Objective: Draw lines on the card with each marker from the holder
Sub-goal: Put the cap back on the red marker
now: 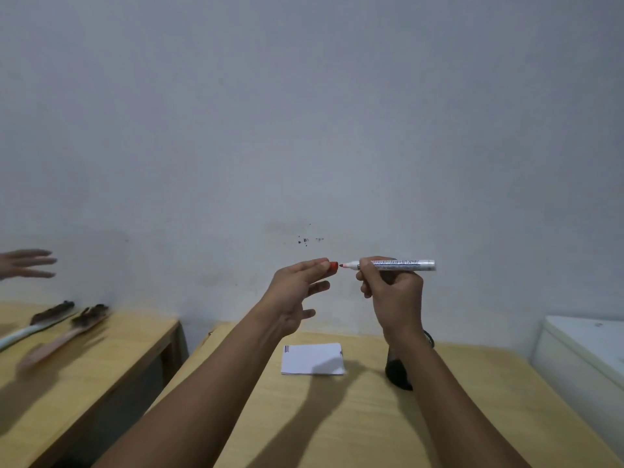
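Grey, stained wall (pixel 304 130) is filling most of my view, with a pale wooden bench (pixel 337 417) running along the bottom. I am seeing both arms raised well above the bench surface. My right hand (pixel 393 292) is gripping a white marker (pixel 395 265), fingers wrapped closed around its barrel, and the marker is lying level with its red tip pointing left and its rear end sticking out past the hand to the right. My left hand (pixel 297 292) is pinching the red cap (pixel 333 267) between thumb and forefinger, the other fingers spreading loose; the cap is sitting just beside the marker's tip, a small gap showing between them. Below the hands, the white card (pixel 312 359) is lying flat on the bench, with short coloured stripes at its upper left corner. A dark holder (pixel 398 373) is standing on the bench just right of the card, partly hidden behind my right forearm. On a second bench (pixel 84 366) to the left, two blurred brush-like tools (pixel 60 329) are resting, and another person's hand (pixel 27 263) is reaching in at the left edge. A white box-like object (pixel 587 352) is sitting at far right.
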{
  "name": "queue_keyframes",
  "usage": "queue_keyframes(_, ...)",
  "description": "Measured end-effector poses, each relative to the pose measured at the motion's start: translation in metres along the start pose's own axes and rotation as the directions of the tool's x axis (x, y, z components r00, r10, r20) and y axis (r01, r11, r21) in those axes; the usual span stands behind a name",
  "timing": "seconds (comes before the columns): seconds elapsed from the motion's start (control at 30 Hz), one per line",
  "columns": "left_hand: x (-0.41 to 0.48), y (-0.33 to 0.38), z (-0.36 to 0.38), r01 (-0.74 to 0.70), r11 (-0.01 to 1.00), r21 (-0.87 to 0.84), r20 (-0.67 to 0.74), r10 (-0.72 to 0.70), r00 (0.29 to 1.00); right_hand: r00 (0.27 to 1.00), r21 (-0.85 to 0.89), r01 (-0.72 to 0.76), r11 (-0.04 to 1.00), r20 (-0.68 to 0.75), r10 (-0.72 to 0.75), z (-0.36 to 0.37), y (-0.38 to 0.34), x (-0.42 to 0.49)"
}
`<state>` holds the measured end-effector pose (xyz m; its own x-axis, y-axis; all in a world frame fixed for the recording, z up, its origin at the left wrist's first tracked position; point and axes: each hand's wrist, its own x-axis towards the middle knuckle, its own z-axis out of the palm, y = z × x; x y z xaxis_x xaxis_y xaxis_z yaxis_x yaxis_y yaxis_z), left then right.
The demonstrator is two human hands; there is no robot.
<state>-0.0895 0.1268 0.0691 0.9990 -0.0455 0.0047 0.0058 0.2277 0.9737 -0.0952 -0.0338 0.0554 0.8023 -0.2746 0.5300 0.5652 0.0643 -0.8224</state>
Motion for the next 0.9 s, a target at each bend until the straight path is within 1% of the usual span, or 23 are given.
queue_keyframes(0.2, -0.018, 0.011, 0.02, -0.027, 0.999, -0.043, 0.054, 0.029, 0.998, 0.997, -0.02, 0.034, 0.999, 0.07, -0.033, -0.005, -0.026, -0.004)
queue_keyframes(0.3, -0.022, 0.014, 0.027, -0.106, 0.99, -0.091, 0.025, 0.109, 0.994, 0.999, 0.028, 0.014, 1.0, 0.052, -0.015, -0.001, -0.031, -0.005)
queue_keyframes(0.4, -0.023, 0.014, 0.036, -0.253, 0.958, -0.135, -0.051, 0.249, 0.967, 0.997, 0.173, -0.07, 0.982, -0.012, 0.074, 0.01, -0.035, -0.007)
queue_keyframes(0.47, -0.024, 0.013, 0.039, -0.34, 0.931, -0.131, -0.083, 0.331, 0.94, 0.992, 0.25, -0.119, 0.961, -0.013, 0.126, 0.015, -0.038, -0.009)
queue_keyframes(0.57, -0.025, 0.014, 0.038, -0.442, 0.894, -0.07, -0.089, 0.436, 0.896, 0.971, 0.369, -0.236, 0.899, 0.055, 0.232, 0.015, -0.041, -0.009)
queue_keyframes(0.67, -0.024, 0.018, 0.036, -0.536, 0.843, 0.049, -0.075, 0.538, 0.84, 0.933, 0.438, -0.357, 0.825, 0.132, 0.334, 0.012, -0.041, -0.01)
queue_keyframes(0.73, -0.023, 0.02, 0.039, -0.565, 0.814, 0.13, -0.082, 0.577, 0.812, 0.919, 0.4, -0.391, 0.829, 0.113, 0.379, 0.009, -0.039, -0.01)
queue_keyframes(0.8, -0.02, 0.023, 0.042, -0.592, 0.792, 0.147, -0.105, 0.608, 0.787, 0.918, 0.323, -0.382, 0.866, 0.026, 0.396, 0.002, -0.033, -0.008)
queue_keyframes(0.87, -0.017, 0.028, 0.045, -0.626, 0.764, 0.154, -0.121, 0.643, 0.756, 0.931, 0.182, -0.325, 0.928, -0.109, 0.348, -0.01, -0.028, -0.005)
queue_keyframes(0.9, -0.014, 0.03, 0.047, -0.64, 0.745, 0.186, -0.118, 0.664, 0.738, 0.941, 0.065, -0.283, 0.957, -0.173, 0.29, -0.017, -0.025, -0.003)
